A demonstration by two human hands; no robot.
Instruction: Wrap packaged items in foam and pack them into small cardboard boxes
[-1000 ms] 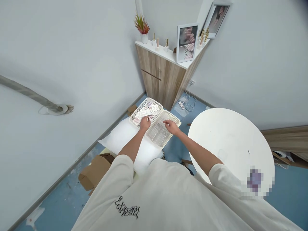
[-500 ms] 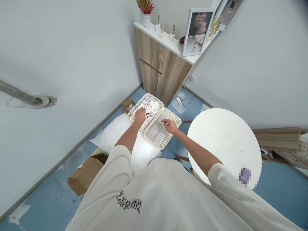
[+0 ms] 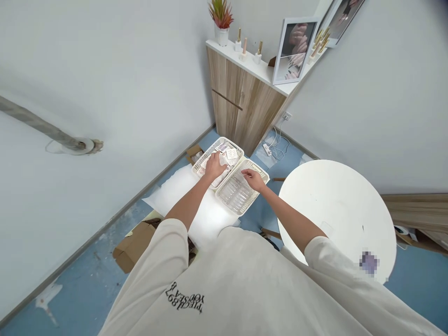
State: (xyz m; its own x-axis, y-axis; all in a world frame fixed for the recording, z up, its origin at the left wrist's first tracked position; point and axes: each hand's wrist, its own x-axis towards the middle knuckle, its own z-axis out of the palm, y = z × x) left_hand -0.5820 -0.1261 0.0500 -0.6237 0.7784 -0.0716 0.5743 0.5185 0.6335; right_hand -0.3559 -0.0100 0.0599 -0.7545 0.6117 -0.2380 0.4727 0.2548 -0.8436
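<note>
"Where are the two hands?"

"The left hand (image 3: 214, 167) rests over the paper packets (image 3: 231, 153) in the left white basket (image 3: 207, 156), fingers spread a little; I cannot tell whether its grip has closed on any. The right hand (image 3: 255, 180) hangs over the upper part of the right white basket (image 3: 250, 198), fingers bent and close together, and I can't make out anything between them"

"And what do the baskets stand on?"

"Their support is mostly hidden. They sit side by side at the far end of a puffy white sheet (image 3: 175, 186), the right one lined with clear plastic packs (image 3: 235, 192). An open cardboard box (image 3: 135, 245) lies on the blue, paint-stained floor (image 3: 82, 280)"

"The rest of the room?"

"A wood-grain cabinet (image 3: 229, 98) fills the corner, bearing a potted plant (image 3: 221, 21), small bottles (image 3: 258, 55) and a framed picture (image 3: 296, 51). By its foot lies a white power strip (image 3: 267, 149) with tangled cable. To the right stands a round white table (image 3: 336, 210); on the left, a pipe (image 3: 42, 126) meets the pale wall (image 3: 122, 56)"
</note>
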